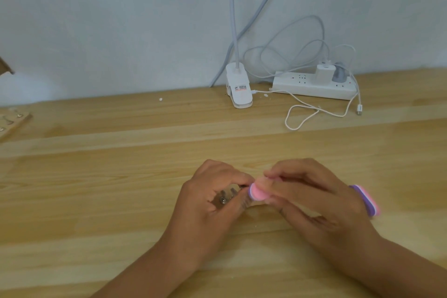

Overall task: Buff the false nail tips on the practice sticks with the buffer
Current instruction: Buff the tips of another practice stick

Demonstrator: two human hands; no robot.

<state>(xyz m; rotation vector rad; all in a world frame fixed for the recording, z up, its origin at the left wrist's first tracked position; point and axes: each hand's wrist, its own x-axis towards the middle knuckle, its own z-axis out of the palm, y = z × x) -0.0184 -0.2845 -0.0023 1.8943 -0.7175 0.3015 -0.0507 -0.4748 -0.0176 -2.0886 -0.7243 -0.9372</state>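
My left hand (208,208) grips a bundle of clear practice sticks (226,197) joined by a metal screw, low over the wooden table (121,176). The false nail tips are hidden between my fingers. My right hand (312,198) holds a pink and purple buffer (257,191); its front end presses against the sticks at my left fingertips, and its back end (367,199) sticks out past my right hand.
A white clip-on lamp base (239,89) stands at the back by the wall. A white power strip (314,84) with a charger and loose white cables (314,113) lies to its right. A wooden board (12,121) sits at the left edge.
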